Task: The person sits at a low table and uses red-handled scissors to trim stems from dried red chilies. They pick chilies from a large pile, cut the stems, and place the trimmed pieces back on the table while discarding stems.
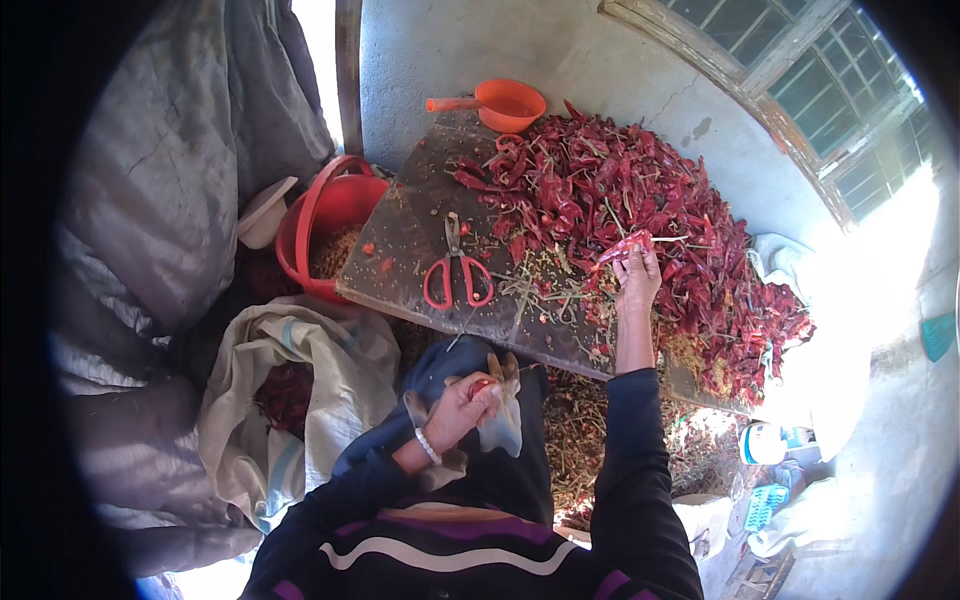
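Note:
My right hand (pixel 637 276) grips a dried red chili pepper (pixel 622 251) at the near edge of a big heap of dried chilies (pixel 600 180). A pale stem points right from that pepper. Over my lap, my left hand (pixel 459 409) is closed around a small red chili piece (pixel 478 386), mostly hidden by the fingers. Pale translucent gloves (pixel 501 420) lie on my dark trousers beside and beneath it. On the dark board (pixel 405 247) rest scissors with red handles (pixel 454 274), blades pointing away. Cut stems (pixel 551 296) and loose seeds are scattered between scissors and heap.
Left of the board stands a red bucket (pixel 304 240) holding seeds. An open woven sack (pixel 345 360) with chilies inside is nearer me. An orange dipper (pixel 511 105) sits at the board's back by the wall. Stems and debris (pixel 574 442) cover the floor below.

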### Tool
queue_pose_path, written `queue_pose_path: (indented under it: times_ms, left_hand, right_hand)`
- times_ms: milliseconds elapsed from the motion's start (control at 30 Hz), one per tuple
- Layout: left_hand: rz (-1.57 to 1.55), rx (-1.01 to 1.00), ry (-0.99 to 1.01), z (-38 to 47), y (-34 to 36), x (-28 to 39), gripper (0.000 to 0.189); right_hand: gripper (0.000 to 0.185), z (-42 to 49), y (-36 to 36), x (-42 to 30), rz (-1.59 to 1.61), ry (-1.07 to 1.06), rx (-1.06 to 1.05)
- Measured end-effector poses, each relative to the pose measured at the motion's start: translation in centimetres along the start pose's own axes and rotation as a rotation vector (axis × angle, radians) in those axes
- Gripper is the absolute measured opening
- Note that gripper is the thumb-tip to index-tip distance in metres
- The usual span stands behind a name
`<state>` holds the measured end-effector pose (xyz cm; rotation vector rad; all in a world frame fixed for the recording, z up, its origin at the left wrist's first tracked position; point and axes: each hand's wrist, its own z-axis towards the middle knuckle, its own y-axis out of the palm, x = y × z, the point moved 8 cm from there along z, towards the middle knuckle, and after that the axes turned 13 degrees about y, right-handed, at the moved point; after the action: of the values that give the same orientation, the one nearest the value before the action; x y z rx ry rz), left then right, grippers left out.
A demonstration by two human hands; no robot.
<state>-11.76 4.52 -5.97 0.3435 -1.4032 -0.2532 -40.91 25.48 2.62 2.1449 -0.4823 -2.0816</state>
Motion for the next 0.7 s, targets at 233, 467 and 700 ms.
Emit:
queue_pose_path:
  times_ms: [233, 467, 700]
  left_hand:
    - [-0.077, 0.125, -0.025, 0.6, -0.4, 0.9, 0.020]
    - [-0.240, 0.177, 0.133, 0.6, -0.2, 3.7, 0.044]
    - [-0.343, 0.202, 0.067, -0.4, -0.1, 3.6, 0.037]
  right_hand:
    - [0.006, -13.0, 5.9, -0.7, -0.638, -0.081, -0.305]
    - [0.018, -25.8, 8.8, 0.9, -0.943, -0.482, -0.379]
    - [0.030, -29.6, 8.6, 2.8, -0.923, -0.341, -0.599]
